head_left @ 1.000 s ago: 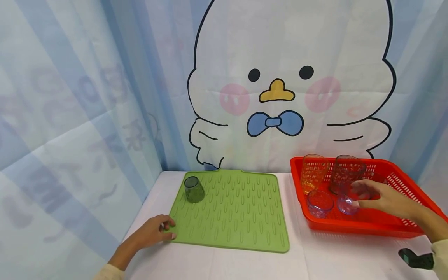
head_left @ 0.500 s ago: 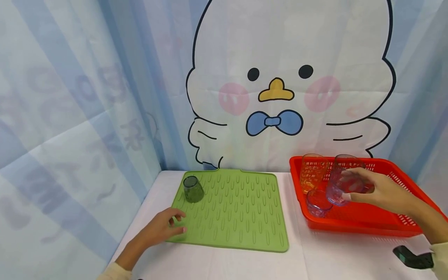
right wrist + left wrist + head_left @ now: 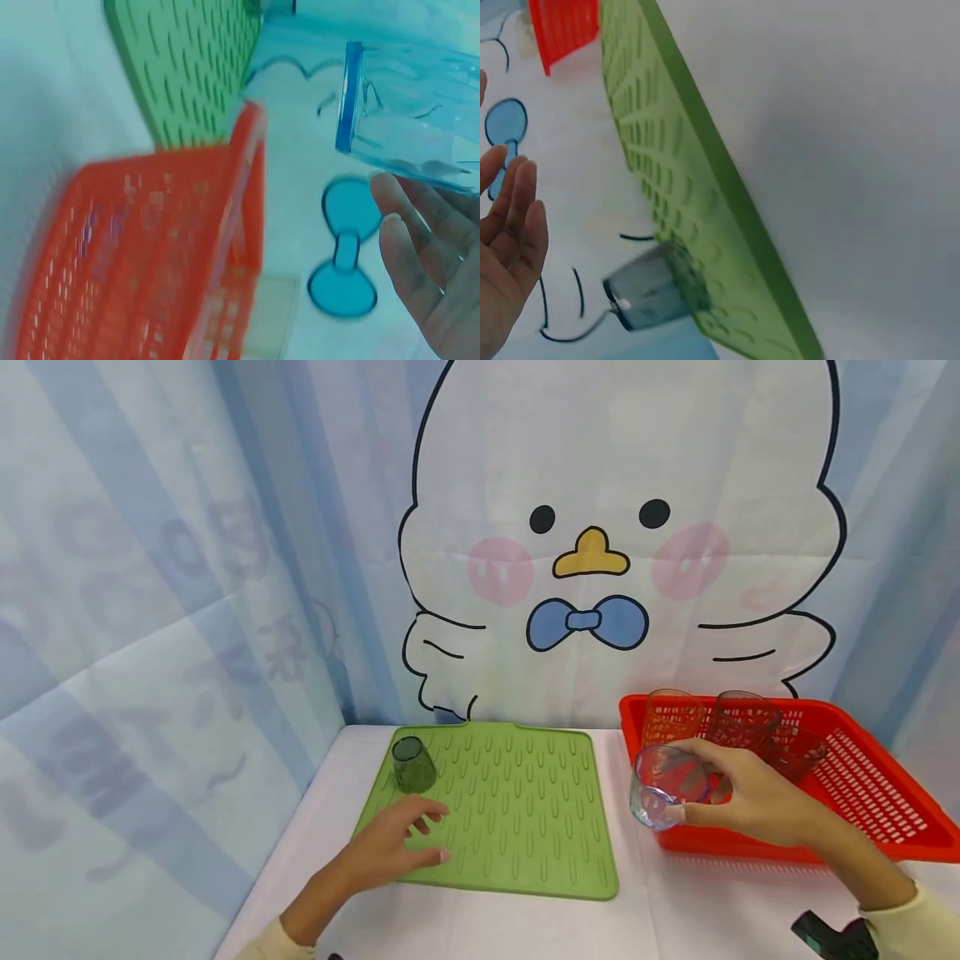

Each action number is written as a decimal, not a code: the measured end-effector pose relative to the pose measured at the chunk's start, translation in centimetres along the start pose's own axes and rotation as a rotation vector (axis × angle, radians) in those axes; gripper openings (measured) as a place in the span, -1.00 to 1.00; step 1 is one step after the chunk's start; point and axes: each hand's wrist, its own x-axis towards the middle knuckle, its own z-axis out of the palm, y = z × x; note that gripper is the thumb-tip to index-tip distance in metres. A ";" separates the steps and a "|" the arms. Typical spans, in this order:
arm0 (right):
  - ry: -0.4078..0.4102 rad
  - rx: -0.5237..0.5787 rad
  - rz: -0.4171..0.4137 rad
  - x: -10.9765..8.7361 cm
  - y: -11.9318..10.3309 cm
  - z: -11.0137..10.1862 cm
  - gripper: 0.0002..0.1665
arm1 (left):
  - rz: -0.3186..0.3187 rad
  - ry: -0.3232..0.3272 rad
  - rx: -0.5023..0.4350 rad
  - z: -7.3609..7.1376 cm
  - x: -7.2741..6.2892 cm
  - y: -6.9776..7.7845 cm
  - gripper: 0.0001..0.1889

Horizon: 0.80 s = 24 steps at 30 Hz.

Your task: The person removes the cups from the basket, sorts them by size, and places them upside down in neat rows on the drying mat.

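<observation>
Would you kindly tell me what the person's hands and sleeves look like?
The left hand and right hand are bare, with no gloves or rings visible. The left sleeve and right sleeve are plain pale cream. A black object with a greenish face shows beside the right one; how it attaches is unclear.

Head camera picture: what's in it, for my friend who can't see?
A right hand holds a clear glass near the front left of a red basket with more glasses inside. The left hand hovers over a green mat, where one dark glass stands. Behind is a cartoon bird curtain.
</observation>
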 end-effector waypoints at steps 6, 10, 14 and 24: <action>-0.019 -0.017 -0.033 0.4 -2.1 2.2 -0.19 | 0.011 -0.018 -0.029 0.7 0.5 2.6 -0.39; -0.014 0.025 -0.090 0.4 -2.7 3.6 -0.25 | 0.038 -0.016 -0.041 1.4 0.8 4.3 -0.34; -0.006 0.085 -0.119 0.4 -3.1 4.8 -0.29 | 0.067 -0.005 -0.038 2.2 1.1 5.9 -0.29; -0.057 0.143 -0.092 0.5 -4.7 7.2 -0.29 | 0.117 -0.022 -0.018 4.1 1.5 9.0 -0.19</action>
